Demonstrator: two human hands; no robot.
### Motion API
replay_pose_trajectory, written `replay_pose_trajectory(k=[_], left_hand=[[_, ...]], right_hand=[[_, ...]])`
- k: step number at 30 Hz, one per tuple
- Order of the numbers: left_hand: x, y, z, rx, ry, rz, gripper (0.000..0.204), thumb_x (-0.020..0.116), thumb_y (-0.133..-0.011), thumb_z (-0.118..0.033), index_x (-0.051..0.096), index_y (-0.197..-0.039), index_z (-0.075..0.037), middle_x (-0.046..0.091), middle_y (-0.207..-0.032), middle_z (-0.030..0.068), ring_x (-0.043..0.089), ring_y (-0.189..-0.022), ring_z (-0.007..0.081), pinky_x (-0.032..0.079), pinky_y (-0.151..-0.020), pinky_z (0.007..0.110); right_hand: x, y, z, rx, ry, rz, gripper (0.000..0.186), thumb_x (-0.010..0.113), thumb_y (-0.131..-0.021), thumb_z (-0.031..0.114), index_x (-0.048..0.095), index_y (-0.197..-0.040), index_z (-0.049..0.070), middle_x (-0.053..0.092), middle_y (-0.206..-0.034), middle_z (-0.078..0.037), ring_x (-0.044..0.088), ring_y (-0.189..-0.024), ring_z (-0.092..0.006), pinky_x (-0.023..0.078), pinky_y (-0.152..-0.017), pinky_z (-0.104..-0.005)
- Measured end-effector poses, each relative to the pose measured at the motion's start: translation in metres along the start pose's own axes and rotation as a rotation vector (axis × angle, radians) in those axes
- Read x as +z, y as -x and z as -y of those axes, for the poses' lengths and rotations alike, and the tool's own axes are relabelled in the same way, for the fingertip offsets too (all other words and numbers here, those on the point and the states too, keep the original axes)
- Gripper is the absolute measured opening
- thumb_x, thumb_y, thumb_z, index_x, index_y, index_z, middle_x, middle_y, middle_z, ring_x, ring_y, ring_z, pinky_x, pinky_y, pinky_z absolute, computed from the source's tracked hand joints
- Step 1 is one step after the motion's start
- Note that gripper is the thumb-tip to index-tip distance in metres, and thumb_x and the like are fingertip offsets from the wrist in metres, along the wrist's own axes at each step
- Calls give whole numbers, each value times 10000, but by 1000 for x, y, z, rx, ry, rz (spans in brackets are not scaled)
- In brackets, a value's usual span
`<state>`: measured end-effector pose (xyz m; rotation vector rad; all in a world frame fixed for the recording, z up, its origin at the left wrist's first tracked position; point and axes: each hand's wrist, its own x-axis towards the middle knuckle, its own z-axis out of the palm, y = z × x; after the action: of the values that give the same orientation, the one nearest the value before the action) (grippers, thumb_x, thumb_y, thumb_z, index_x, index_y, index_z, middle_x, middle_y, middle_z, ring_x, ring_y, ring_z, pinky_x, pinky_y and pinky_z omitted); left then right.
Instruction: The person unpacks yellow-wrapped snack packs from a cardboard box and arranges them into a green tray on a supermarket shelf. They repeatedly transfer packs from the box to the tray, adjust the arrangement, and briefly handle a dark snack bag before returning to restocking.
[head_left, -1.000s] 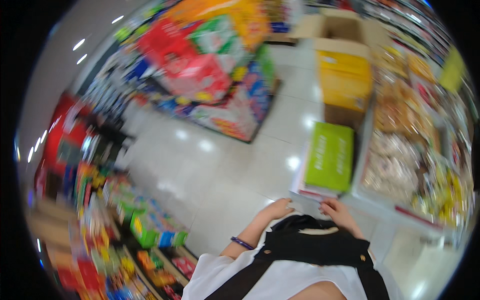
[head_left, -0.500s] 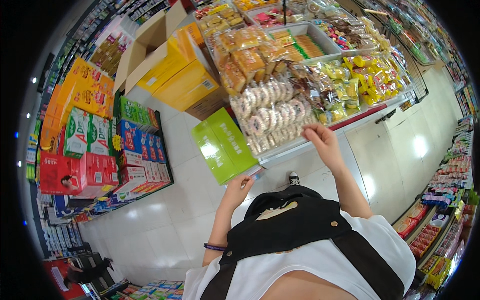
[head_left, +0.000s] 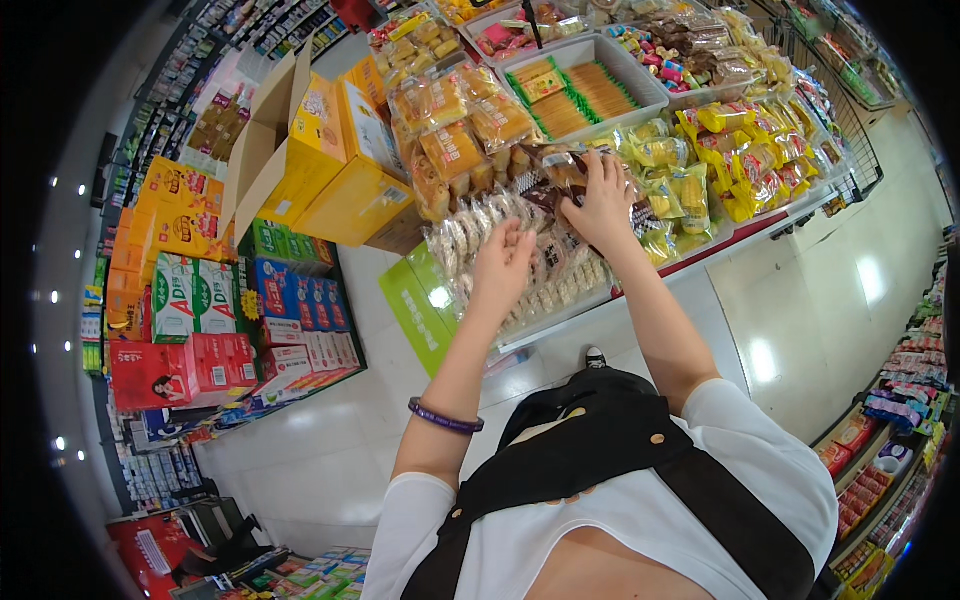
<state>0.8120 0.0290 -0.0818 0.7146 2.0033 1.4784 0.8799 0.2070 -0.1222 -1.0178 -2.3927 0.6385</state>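
Head view: left hand half-curled at clear-wrapped round snack cakes; hold unclear. Right hand loosely spread on brown-wrapped packets, grip unclear; packets lie between bread packs and yellow-wrapped snacks.

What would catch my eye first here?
In the upper middle, probably the bare right hand, its fingers spread on brown plastic-wrapped packets, and the bare left hand over pale round snacks in clear wrappers. Next, the open-topped yellow cardboard box left of them, with a lime-green box below.
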Motion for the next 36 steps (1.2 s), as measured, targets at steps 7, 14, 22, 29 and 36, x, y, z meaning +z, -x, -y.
replay_pose_trajectory(k=[7, 14, 22, 29, 36], left_hand=[[23, -51, -6, -268, 70, 20, 489, 604, -941, -345, 529, -1079, 119, 632, -963, 177, 676, -797, 237, 586, -665, 315], [34, -70, -6, -175, 197, 4, 274, 455, -978, -165, 579, -892, 63, 656, -812, 162, 672, -631, 230, 562, -529, 326], [75, 28, -70, 150, 661, 121, 276, 421, -1011, -260, 512, -1094, -13, 547, -1129, 114, 548, -992, 175, 484, -859, 342], [111, 112, -55, 370, 393, 507, 830, 743, -818, -101, 199, -1437, -3, 438, -1280, 163, 487, -1170, 232, 417, -985, 342], [190, 149, -24, -81, 665, 718, 444, 538, -971, -317, 470, -1300, -26, 553, -1228, 88, 593, -1019, 183, 507, -841, 351]], right_hand=[[-13, 19, -25, -52, 45, -12, 712, 646, -752, 201, 369, -1394, 69, 406, -1409, -223, 368, -1324, -379, 281, -1067, -531], [-48, 21, -43, -67, -56, -226, 189, 561, -878, 110, 645, -1041, 61, 669, -954, -148, 628, -924, -333, 483, -801, -423], [-158, 128, 30, -167, -328, -541, 216, 628, -792, -29, 609, -1000, 27, 624, -1175, -167, 573, -1079, -380, 471, -901, -422], [-158, 261, 8, 61, -136, -625, 103, 670, -753, 22, 594, -821, 37, 621, -1226, -138, 561, -1094, -342, 393, -959, -427], [-192, 326, -14, 135, -102, -702, 119, 724, -738, 68, 626, -806, 57, 636, -1131, -106, 538, -1090, -319, 362, -971, -450]])
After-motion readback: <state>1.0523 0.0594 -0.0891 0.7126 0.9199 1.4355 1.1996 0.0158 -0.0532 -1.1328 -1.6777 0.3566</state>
